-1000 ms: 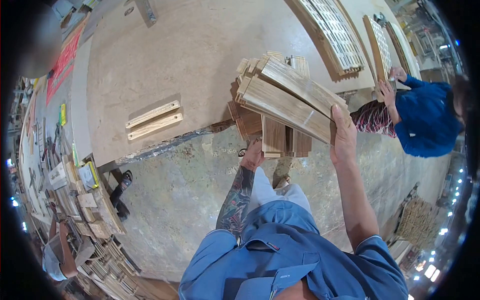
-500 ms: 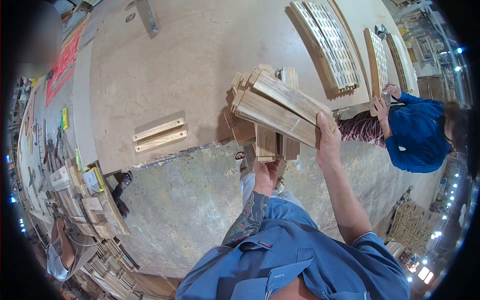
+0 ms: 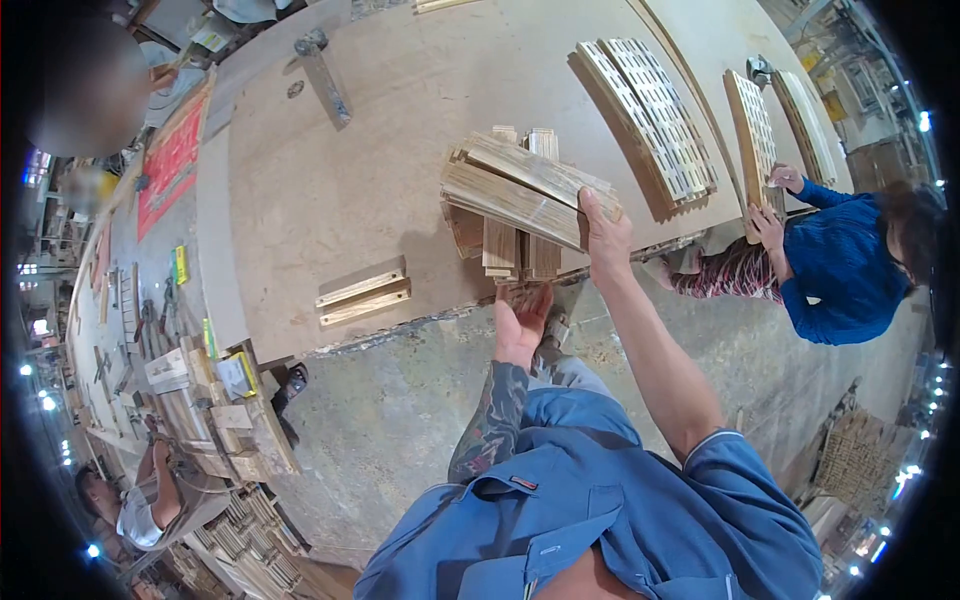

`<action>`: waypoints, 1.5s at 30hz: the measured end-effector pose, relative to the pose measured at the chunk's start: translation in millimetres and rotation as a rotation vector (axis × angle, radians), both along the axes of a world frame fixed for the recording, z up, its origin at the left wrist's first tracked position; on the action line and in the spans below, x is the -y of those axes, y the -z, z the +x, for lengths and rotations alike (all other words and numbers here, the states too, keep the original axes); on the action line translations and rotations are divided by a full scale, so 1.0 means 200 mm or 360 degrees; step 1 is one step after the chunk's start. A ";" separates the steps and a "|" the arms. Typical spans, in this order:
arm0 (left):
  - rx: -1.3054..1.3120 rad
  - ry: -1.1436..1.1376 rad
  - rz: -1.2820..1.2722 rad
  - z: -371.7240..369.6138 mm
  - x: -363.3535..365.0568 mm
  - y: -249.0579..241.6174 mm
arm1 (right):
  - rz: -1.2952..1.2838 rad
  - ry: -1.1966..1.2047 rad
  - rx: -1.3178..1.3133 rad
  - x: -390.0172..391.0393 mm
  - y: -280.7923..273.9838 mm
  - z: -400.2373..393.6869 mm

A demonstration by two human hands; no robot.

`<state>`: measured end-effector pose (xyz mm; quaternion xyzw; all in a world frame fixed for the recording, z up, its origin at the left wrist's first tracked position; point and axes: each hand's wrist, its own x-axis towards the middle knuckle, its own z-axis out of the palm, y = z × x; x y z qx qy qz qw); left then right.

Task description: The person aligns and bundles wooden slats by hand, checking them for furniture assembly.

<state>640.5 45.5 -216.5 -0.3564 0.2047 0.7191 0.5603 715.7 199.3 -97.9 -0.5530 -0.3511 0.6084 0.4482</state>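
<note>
A crossed bundle of wooden slats (image 3: 510, 200) is over the near edge of the large table, with some slats lying at an angle over others. My right hand (image 3: 606, 238) is closed round the right end of the upper slats, thumb on top. Below the near ends of the lower slats (image 3: 501, 250), my left hand (image 3: 522, 322) is palm up, holding them from underneath; its fingertips are partly hidden. Left of the bundle, two slim wooden bars (image 3: 363, 297) with holes at their ends lie on the table.
The brown tabletop (image 3: 330, 190) has a rough near edge. A hammer (image 3: 325, 85) lies toward the back. Slotted wooden panels (image 3: 650, 120) lie at the right, where a co-worker in blue (image 3: 840, 260) handles another panel (image 3: 750, 125). A cluttered bench (image 3: 200, 400) stands at left.
The view has shifted, and the slat bundle now sits farther in over the tabletop. My arms reach further forward, both hands staying at the slats.
</note>
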 end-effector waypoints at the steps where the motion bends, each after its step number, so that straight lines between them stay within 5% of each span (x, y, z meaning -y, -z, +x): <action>1: -0.0211 0.0195 -0.0223 0.00 0.05 -0.07 | 0.0003 -0.0043 -0.0017 -0.01 0.00 0.00; 3: -0.0587 0.0464 -0.0642 -0.05 0.15 -0.22 | 0.0003 -0.0062 -0.0089 -0.01 0.01 0.01; 5: -0.1179 0.0378 -0.0651 -0.21 0.26 -0.05 | -0.0007 -0.0041 -0.0158 -0.02 0.00 0.00; 9: -0.1624 0.0431 -0.0796 -0.48 0.01 -0.34 | -0.0052 -0.0042 0.0062 0.00 -0.06 0.11; 14: -0.1308 0.0652 -0.0699 -0.57 -0.04 -0.18 | -0.0587 0.0147 -0.0221 0.13 0.31 0.38; 16: -0.1096 0.0532 -0.0268 -0.53 -0.01 -0.04 | -0.0208 -0.0691 0.0218 0.18 0.48 0.34; 18: -0.1062 0.0547 -0.0089 -0.46 -0.03 -0.04 | 0.0341 -0.0898 0.0469 0.23 0.75 0.21; 20: -0.1027 0.0531 -0.0180 -0.40 -0.09 -0.19 | 0.0658 -0.1102 0.0632 0.20 0.52 0.15; 22: -0.0966 0.0532 -0.0286 -0.42 -0.13 -0.24 | 0.0220 -0.1023 0.0277 0.20 0.45 0.13; 24: -0.0897 0.0522 -0.0266 -0.46 -0.18 -0.22 | 0.0137 -0.1046 0.0367 0.18 0.55 0.14; 27: -0.1083 0.0532 -0.0301 -0.52 -0.32 -0.28 | 0.0321 -0.1359 0.0983 0.09 0.52 0.06; 32: -0.1124 0.0592 -0.0157 -0.75 -0.60 -0.17 | 0.0474 -0.1182 0.0998 -0.11 0.63 -0.15; 34: -0.1145 0.0548 -0.0153 -0.84 -0.75 -0.13 | 0.0130 -0.0704 0.0510 -0.25 0.54 -0.33; 37: -0.1202 0.0668 0.0121 -0.99 -0.99 -0.12 | 0.0228 -0.0341 0.0002 -0.41 0.68 -0.51; 38: -0.1203 0.0681 0.0133 -1.02 -1.07 -0.11 | 0.0234 -0.0325 0.0003 -0.48 0.69 -0.53; 40: -0.1344 0.0708 0.0247 -1.07 -1.21 -0.13 | 0.0264 -0.0829 0.0819 -0.65 0.62 -0.56; 41: -0.1418 0.0725 0.0248 -1.10 -1.27 -0.12 | 0.0436 -0.0741 0.1001 -0.69 0.74 -0.61; 45: -0.1493 0.0727 0.0302 -1.17 -1.43 -0.06 | 0.0391 -0.0650 0.0792 -0.84 0.94 -0.68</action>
